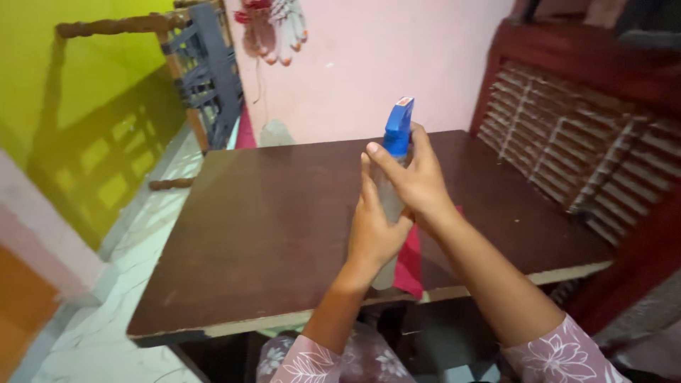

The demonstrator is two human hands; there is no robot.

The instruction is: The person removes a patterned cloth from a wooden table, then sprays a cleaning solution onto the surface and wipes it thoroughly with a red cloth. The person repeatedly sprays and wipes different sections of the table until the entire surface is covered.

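Observation:
I hold a spray bottle (396,135) with a blue trigger head and a clear grey body upright above the dark brown table (262,227). My left hand (372,230) wraps the bottle's body from the left. My right hand (415,177) grips its neck just under the blue head, fingers curled over the top of the body. A red cloth (409,266) lies on the table under my hands, near the front edge, partly hidden by the bottle and my wrists.
A dark red wooden slatted bench back (582,135) stands right of the table. A pink wall (369,64) is behind, with a grey crate (206,71) at the back left. White tiled floor (106,312) runs along the left.

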